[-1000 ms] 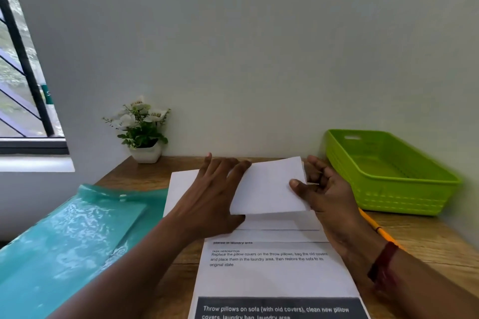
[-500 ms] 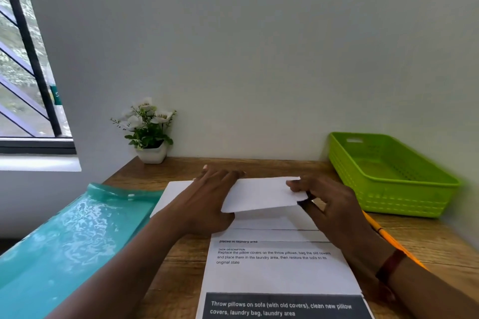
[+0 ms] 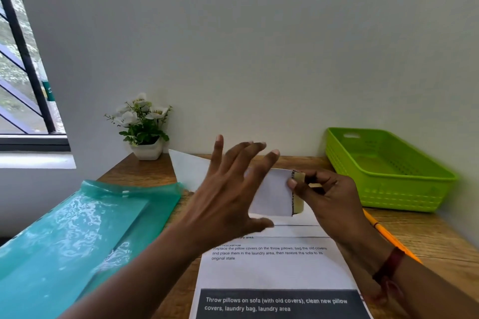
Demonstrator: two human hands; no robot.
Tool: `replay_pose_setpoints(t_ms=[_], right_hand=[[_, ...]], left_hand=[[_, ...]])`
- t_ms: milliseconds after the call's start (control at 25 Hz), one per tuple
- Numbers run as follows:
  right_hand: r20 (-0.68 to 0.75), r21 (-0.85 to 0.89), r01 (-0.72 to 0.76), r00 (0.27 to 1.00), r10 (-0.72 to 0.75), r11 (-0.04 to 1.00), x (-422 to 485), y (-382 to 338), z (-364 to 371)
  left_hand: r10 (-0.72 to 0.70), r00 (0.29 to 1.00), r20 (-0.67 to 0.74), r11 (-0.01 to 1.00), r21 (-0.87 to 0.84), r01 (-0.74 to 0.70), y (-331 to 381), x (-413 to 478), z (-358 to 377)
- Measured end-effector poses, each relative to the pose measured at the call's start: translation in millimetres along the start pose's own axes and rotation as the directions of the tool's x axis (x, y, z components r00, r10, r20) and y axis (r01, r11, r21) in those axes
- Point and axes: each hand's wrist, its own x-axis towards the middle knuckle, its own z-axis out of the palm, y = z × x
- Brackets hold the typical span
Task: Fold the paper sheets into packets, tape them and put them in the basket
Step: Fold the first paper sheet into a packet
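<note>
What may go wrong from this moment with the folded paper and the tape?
1. The left hand hovers with fingers spread, so only the right hand pinches the folded packet at its right edge; the fold may spring open.
2. The beige tape strip at that edge looks only partly pressed down and may go on crooked.
3. The yellow pencil lies close by the right forearm and could be knocked away.

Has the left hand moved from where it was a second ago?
Yes. The left hand has risen from the table; its spread fingers now reach above the table's far edge, against the wall.
</note>
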Motion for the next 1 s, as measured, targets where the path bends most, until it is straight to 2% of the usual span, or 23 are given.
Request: replay_pose_setpoints(t_ms=[160, 320, 480, 640, 760, 880, 1000], right_hand=[[0.069, 0.154, -0.032, 0.997, 0.021, 0.988, -7, -15, 7], [0.153, 0.192, -0.070, 0.987, 0.041, 0.979, -10, -16, 5], [0.179, 0.068, -0.011, 0.984, -0.001, 0.998, -11, -14, 3], [0.099, -0.058, 0.084, 0.992, -0.078, 0.995, -11, -16, 4], [0.095, -0.054, 0.058, 0.994, -0.052, 0.997, -12, -15, 6], [0.118, -0.155, 0.049, 0.992, -0.031, 0.987, -13, -8, 6], [0.020, -0.238, 0.105, 0.994, -0.104, 0.965, -11, -3, 7]], left_hand=[[-0.026, 1.000, 0.015, 0.995, 0.092, 0.024, 4, -3, 13], [-0.068, 0.998, -0.016, 0.991, 0.112, 0.069, -5, -6, 13], [-0.069, 0.998, -0.009, 0.992, 0.102, 0.069, -6, -7, 15], [-0.045, 0.999, -0.012, 0.994, 0.101, 0.046, -1, -6, 16], [-0.037, 0.999, -0.009, 0.993, 0.111, 0.038, 2, -6, 16], [-0.030, 0.999, 0.009, 0.993, 0.117, 0.029, 4, -6, 17], [-0.041, 0.999, -0.022, 0.993, 0.112, 0.043, 5, -5, 17]])
